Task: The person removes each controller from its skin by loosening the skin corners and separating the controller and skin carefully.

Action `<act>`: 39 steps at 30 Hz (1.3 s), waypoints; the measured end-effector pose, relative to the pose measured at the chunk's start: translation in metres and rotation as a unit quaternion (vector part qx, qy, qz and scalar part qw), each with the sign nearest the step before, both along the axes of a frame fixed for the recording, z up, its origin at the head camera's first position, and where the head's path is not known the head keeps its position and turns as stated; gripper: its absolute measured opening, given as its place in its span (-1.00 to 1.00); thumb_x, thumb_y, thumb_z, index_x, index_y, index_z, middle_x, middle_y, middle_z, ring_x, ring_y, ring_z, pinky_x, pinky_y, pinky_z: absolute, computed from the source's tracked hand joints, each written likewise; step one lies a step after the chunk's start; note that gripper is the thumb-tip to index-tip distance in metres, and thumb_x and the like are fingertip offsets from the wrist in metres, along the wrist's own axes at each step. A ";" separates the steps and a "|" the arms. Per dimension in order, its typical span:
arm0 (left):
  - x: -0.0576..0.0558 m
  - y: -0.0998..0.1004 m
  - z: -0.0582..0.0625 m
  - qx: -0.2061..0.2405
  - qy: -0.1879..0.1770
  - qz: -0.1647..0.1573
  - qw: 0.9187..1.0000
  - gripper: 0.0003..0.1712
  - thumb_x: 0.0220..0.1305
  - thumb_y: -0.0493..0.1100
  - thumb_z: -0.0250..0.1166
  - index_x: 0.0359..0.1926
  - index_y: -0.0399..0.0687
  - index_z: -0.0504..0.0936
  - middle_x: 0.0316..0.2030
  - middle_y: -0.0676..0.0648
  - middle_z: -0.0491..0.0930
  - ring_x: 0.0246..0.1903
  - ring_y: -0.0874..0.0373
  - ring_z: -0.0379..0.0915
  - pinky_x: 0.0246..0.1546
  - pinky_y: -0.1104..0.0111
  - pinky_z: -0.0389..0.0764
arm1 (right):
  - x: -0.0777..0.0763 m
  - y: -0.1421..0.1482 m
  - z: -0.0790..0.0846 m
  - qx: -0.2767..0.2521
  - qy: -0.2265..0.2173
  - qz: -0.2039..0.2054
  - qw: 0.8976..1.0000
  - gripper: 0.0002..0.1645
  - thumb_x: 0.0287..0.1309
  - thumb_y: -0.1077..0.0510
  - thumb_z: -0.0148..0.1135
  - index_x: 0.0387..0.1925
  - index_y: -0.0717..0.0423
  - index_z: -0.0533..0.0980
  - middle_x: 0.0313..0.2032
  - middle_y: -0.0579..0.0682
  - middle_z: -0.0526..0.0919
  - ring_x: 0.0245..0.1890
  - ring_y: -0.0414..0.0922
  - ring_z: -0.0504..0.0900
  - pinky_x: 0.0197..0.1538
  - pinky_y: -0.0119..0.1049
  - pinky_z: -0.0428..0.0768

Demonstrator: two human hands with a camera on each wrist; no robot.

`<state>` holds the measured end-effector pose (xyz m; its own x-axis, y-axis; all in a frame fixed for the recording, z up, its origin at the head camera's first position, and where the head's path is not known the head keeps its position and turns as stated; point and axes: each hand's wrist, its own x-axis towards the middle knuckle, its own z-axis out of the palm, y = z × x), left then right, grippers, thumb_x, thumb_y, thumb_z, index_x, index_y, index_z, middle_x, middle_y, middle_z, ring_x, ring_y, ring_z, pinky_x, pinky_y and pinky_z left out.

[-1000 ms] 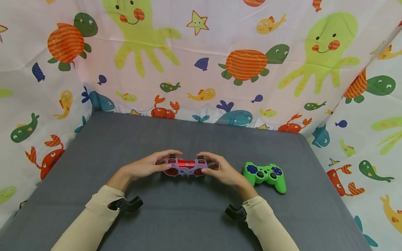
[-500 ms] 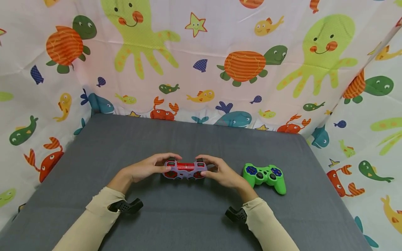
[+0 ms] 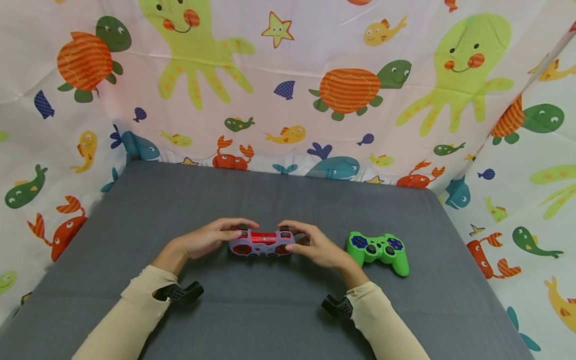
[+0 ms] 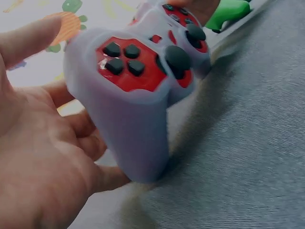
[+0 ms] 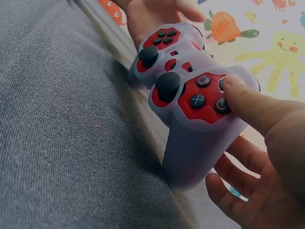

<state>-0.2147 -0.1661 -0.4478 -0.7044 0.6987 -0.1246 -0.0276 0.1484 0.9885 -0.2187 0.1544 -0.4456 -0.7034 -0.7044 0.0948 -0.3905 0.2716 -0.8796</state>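
A white cloth [image 3: 315, 30] printed with octopuses, turtles, crabs, whales and fish rises behind and on both sides of the desk [image 3: 252, 320], which is covered in dark grey fabric. Over it reach two cream sleeves, the left sleeve [image 3: 126, 310] and the right sleeve [image 3: 387, 322], each ending at a bare hand. Between the hands, near the middle of the desk, is a red game controller [image 3: 262, 244] in a pale lilac cover, shoulder edge up and button face tilted toward the person; whether its handles touch the fabric is hard to tell. The right hand [image 3: 317, 247] grasps its right end, thumb on the face and the other fingers bent behind the handle. The left hand [image 3: 209, 241] is at the other end, fingers bent behind the left handle and thumb clear of the buttons; how firmly they hold cannot be told. Just beside the right wrist, a green controller [image 3: 379, 250] with blue button panels lies face up on the desk. Small black devices sit at both wrists. Smallest are the dark thumbstick [image 4: 178, 58], the direction buttons [image 4: 123, 58] and the X button [image 5: 198, 100] on the red panels.
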 end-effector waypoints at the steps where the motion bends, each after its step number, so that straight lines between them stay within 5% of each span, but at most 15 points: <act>1: 0.000 0.000 0.000 0.001 -0.006 0.002 1.000 -0.45 0.58 -0.03 -0.03 0.46 -0.15 0.34 0.45 -0.20 0.28 0.37 -0.09 0.17 0.46 -0.16 0.10 | 0.000 0.000 0.000 0.000 0.001 0.002 1.000 -0.41 0.37 0.20 0.25 0.37 0.20 0.37 0.10 0.14 0.63 0.05 0.03 0.57 0.05 -0.02 0.64; 10: 0.000 0.004 0.006 -0.057 0.039 0.012 0.998 -0.45 0.60 0.08 -0.05 0.34 -0.17 0.49 0.22 -0.17 0.55 0.20 0.01 0.42 0.35 0.03 0.37 | 0.001 0.000 0.002 -0.002 0.007 0.006 1.000 -0.42 0.40 0.18 0.22 0.37 0.23 0.36 0.10 0.14 0.62 0.06 0.02 0.56 0.05 -0.04 0.63; 17: 0.000 0.004 0.006 -0.082 0.075 0.015 0.994 -0.61 0.61 0.02 -0.04 0.14 -0.14 0.50 -0.02 -0.15 0.52 0.01 -0.01 0.43 0.06 0.19 0.48 | 0.001 0.000 0.000 -0.009 0.011 0.024 1.000 -0.40 0.39 0.21 0.22 0.39 0.22 0.35 0.21 0.19 0.56 0.11 -0.04 0.56 0.23 -0.07 0.55; 27: 0.001 0.003 0.003 -0.046 0.017 0.021 0.999 -0.56 0.60 0.02 -0.01 0.16 -0.26 0.42 -0.07 -0.05 0.49 0.03 0.05 0.39 0.07 0.27 0.45 | 0.000 0.000 -0.003 -0.029 -0.011 0.040 0.999 -0.41 0.41 0.21 0.19 0.42 0.04 0.35 0.25 0.14 0.54 0.11 -0.09 0.59 0.19 -0.34 0.56; 32: 0.001 0.003 0.003 -0.026 -0.017 0.023 0.999 -0.59 0.58 0.00 0.03 0.14 -0.27 0.41 -0.06 -0.01 0.49 0.06 0.07 0.36 0.12 0.28 0.42 | 0.001 0.000 -0.002 -0.016 -0.035 0.030 0.999 -0.40 0.41 0.19 0.20 0.42 0.18 0.34 0.27 0.19 0.54 0.13 -0.09 0.60 0.16 -0.38 0.58; 39: 0.000 0.006 0.004 0.001 -0.014 0.022 1.000 -0.71 0.57 -0.08 0.05 0.07 -0.23 0.42 -0.08 0.01 0.45 0.05 0.09 0.31 0.17 0.17 0.29 | 0.002 0.001 -0.001 0.007 -0.047 0.014 0.999 -0.43 0.40 0.16 0.22 0.37 0.22 0.41 0.22 0.18 0.61 0.14 -0.09 0.61 0.18 -0.38 0.56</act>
<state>-0.2146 -0.1602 -0.4435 -0.7302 0.6678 -0.1441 -0.0624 0.1448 0.9875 -0.2163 0.1552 -0.4463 -0.6890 -0.7245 0.0198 -0.3148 0.2745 -0.9086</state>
